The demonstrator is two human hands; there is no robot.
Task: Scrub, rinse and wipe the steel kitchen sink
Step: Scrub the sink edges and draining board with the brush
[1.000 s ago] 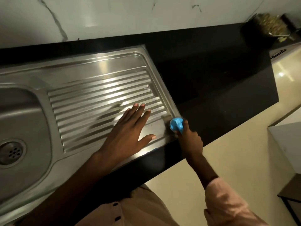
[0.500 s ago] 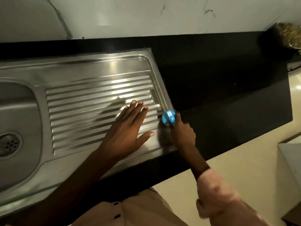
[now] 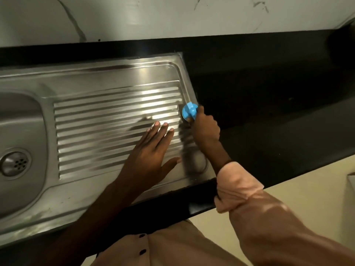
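Note:
The steel sink [image 3: 107,77] is set in a black counter, with a ribbed drainboard [image 3: 107,123] on the right and the bowl with its round drain [image 3: 16,163] at the left. My left hand [image 3: 151,152] lies flat on the drainboard with straight fingers. My right hand [image 3: 206,128] grips a small blue scrubber [image 3: 189,111] and holds it against the drainboard's right rim. What the scrubber's underside looks like is hidden.
The black counter [image 3: 269,104] stretches to the right of the sink. A pale marble wall [image 3: 172,16] runs along the back. The counter's front edge [image 3: 192,200] runs diagonally, with cream floor [image 3: 317,189] below it on the right.
My right hand has slid the blue scrubber up along the drainboard's right rim, away from the front corner. My left hand stays flat on the ribs.

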